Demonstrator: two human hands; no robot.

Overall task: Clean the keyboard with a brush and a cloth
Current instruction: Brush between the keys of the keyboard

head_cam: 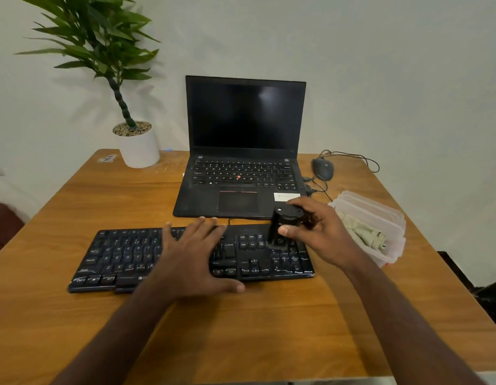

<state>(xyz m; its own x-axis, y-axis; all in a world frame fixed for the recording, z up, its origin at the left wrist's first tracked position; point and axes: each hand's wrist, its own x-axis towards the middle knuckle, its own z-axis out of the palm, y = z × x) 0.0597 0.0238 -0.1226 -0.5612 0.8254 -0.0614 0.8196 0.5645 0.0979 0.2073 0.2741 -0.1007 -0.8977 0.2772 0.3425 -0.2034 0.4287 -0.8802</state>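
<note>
Right now the left hand (pixel 195 255) lies flat, fingers straight, on the middle of the keyboard (pixel 116 257) on the desk (pixel 269 315). Meanwhile the right hand (pixel 322 234) grips a black brush (pixel 283 226), bristles down on the right-side keys. Beside it, a cloth (pixel 363 234) sits in a tub (pixel 380 212).

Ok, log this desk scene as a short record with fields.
surface: wooden table
keyboard: flat, front of the laptop
left hand: flat on the keyboard's middle
right hand: grips the brush
brush: upright, bristles on the right-end keys
cloth: in the plastic tub, right of the keyboard
mouse: right of the laptop
plant: back left corner
</note>
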